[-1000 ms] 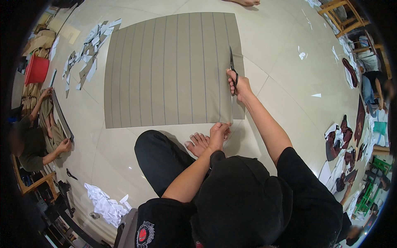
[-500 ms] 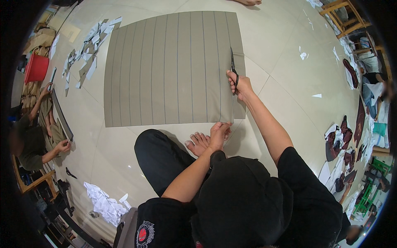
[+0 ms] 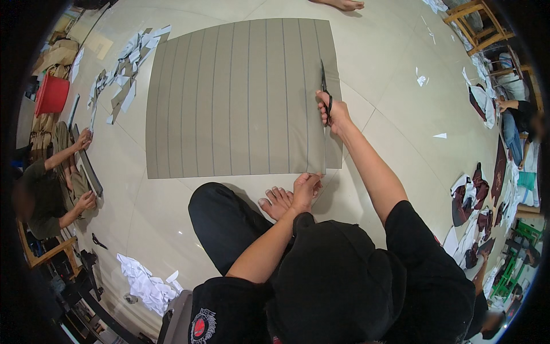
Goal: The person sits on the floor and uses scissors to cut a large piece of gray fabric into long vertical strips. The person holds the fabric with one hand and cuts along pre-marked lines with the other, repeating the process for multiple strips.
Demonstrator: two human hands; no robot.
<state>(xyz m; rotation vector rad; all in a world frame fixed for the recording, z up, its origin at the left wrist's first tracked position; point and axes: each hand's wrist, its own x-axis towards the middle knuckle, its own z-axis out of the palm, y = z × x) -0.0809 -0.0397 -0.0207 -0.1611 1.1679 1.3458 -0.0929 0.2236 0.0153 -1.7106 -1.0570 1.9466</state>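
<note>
A large grey sheet [image 3: 229, 97] marked with thin parallel lines lies flat on the pale tiled floor. My right hand [image 3: 331, 112] grips black scissors [image 3: 324, 86], whose blades point away from me along a line near the sheet's right side. A cut runs from the near edge up to the scissors. My left hand [image 3: 305, 189] presses down the sheet's near edge beside the cut. My bare foot [image 3: 276, 202] rests just below that edge.
Grey and white offcuts [image 3: 117, 80] lie at the far left beside a red tub [image 3: 51, 94]. A seated person [image 3: 48, 189] at the left holds a dark board. White scraps [image 3: 146, 284] lie near my left knee. Wooden chairs and dark cloth pieces are at the right.
My right hand and the scissors have moved slightly farther up the sheet along the line. My left hand has stayed on the near edge.
</note>
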